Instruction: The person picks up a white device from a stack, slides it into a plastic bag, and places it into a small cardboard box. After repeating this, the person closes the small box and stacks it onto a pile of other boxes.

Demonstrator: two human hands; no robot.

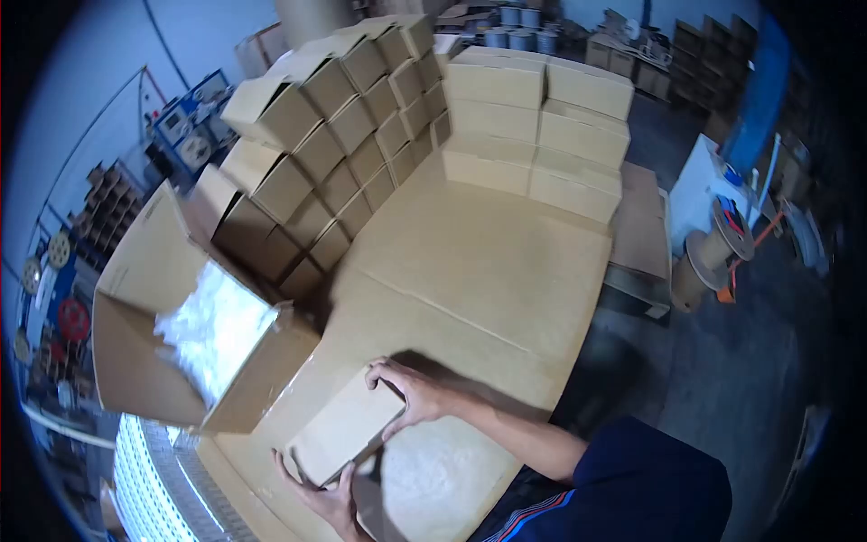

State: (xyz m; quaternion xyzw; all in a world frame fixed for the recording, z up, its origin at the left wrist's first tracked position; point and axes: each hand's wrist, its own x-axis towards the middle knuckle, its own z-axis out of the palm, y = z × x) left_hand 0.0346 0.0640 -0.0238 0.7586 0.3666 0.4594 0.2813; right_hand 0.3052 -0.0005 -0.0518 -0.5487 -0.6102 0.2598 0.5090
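Note:
A small closed cardboard box (347,428) lies slanted between my hands on a cardboard-covered work surface (470,262). My right hand (411,396) grips its upper right end, fingers over the far corner and thumb on the near side. At the lower left end, my left hand (323,499) spans the box, thumb on the near edge and fingers round the far corner. A large open carton (262,379) stands to the left, with clear plastic bags (217,325) inside. A pale round patch (429,483) shows on the surface near me.
Open-ended cardboard boxes (339,149) are stacked high at the back left. Closed boxes (497,122) form another stack at the far end. Cable spools (709,257) stand on the floor at right. A white ribbed object (158,479) is at lower left.

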